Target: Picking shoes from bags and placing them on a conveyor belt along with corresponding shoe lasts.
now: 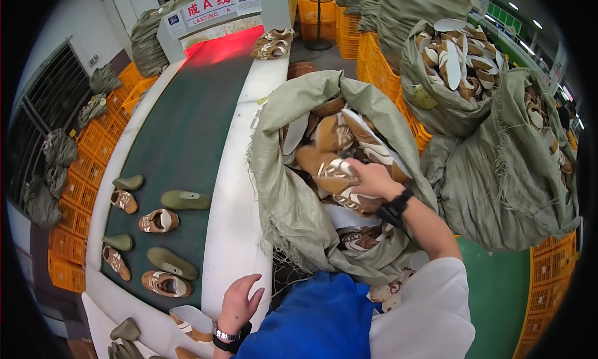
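My right hand (372,179) reaches into an open grey-green woven sack (274,166) and grips a brown shoe upper (333,171) with cream stripes and white laces. More brown and white uppers (367,138) lie around it in the sack, some blurred. My left hand (238,302) is empty, fingers apart, over the white ledge beside the conveyor. On the dark green belt (177,116) to its left rest green shoe lasts (185,200) and brown uppers (159,221), set out in small and large sizes. Another upper (192,321) lies near my left wrist.
White edging (243,172) runs along the belt, with stacked uppers (273,44) at its far end. More full sacks (448,66) stand at the right. Orange crates (81,191) line the left wall and others (377,66) stand behind the sack. Several loose lasts (124,337) lie at the lower left.
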`<state>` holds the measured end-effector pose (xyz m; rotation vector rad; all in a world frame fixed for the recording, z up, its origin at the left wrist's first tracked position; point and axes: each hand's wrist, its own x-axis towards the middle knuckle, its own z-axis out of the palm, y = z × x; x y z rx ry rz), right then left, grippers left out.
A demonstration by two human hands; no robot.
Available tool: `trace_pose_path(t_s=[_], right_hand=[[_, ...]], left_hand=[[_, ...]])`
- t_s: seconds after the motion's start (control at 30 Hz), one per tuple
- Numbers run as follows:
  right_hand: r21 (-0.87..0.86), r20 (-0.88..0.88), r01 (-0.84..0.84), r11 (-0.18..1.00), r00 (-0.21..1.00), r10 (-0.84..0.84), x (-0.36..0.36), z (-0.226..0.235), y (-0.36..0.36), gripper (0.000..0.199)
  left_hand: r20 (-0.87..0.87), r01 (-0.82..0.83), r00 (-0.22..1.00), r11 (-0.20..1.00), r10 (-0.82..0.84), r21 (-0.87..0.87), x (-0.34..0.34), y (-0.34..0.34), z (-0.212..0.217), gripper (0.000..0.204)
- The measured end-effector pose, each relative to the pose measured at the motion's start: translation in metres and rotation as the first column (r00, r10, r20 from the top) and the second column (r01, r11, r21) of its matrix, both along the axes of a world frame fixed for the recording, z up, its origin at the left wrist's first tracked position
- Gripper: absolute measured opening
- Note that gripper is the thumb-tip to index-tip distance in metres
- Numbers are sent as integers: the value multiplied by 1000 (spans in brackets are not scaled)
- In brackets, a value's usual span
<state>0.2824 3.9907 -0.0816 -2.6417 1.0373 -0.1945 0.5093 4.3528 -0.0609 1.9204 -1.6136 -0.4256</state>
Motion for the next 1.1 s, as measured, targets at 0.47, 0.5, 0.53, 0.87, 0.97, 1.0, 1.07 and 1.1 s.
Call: trace_pose_path(t_s=[0.47,0.5,0.53,0.87,0.97,1.0,1.07,1.1], right_hand=[[540,842,-674,504,413,-348,101,52,110,73],[522,852,-706,478,415,-318,116,53,117,74],[566,822,-733,377,468,-324,128,51,121,73],[831,549,-555,-31,829,-108,242,-40,181,59],[891,453,-453,11,891,12,259,-95,181,67],[808,382,-464,363,882,276,257,-115,178,73],[636,305,-603,482,770,561,254,-126,179,88],[639,299,-599,483,772,561,253,-127,180,88]], left_hand=[[-716,-85,691,971,-103,-222,-2,-87,1,77],[-680,-92,727,968,-95,-234,2,-78,4,77],[-776,-207,631,968,19,-144,7,-62,8,75],[-955,-790,141,612,262,51,25,93,-58,54],[-901,-848,119,515,417,126,22,123,-117,57],[-834,-796,33,518,551,311,19,128,-127,61],[-779,-729,-21,524,626,440,12,138,-144,78],[-780,-726,-25,525,625,444,9,142,-149,78]])
